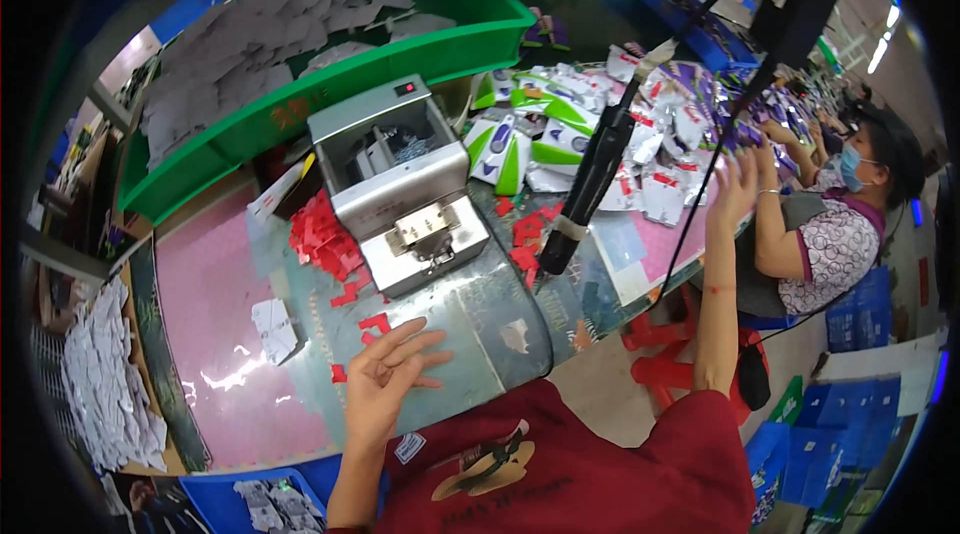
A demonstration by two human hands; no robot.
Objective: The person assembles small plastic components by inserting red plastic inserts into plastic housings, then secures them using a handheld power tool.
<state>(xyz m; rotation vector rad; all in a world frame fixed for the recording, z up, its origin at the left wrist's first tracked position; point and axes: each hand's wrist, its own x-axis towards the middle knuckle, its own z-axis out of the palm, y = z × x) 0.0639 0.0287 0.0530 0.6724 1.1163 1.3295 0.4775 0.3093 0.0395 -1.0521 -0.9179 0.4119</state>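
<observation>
My left hand [388,372] is over the near edge of the table, fingers stretched out and apart, holding nothing. Just beyond its fingertips lie small red plastic pieces [373,326]. My right arm reaches far out to the right. My right hand [735,190] is at the right end of a heap of silver-white packets [662,196], its fingers spread. I see nothing in it, and whether it touches a packet I cannot tell. Between my hands stand a grey metal box-shaped machine [400,189] and a hanging black electric screwdriver [597,169].
A large green bin [330,74] of grey-white packets stands at the back left. Green-and-white pieces [500,149] lie behind the screwdriver. One white packet [273,331] rests on the pink mat. A masked co-worker [830,224] sits at right, beside a red stool [665,359]. Blue bins [850,424] stand low right.
</observation>
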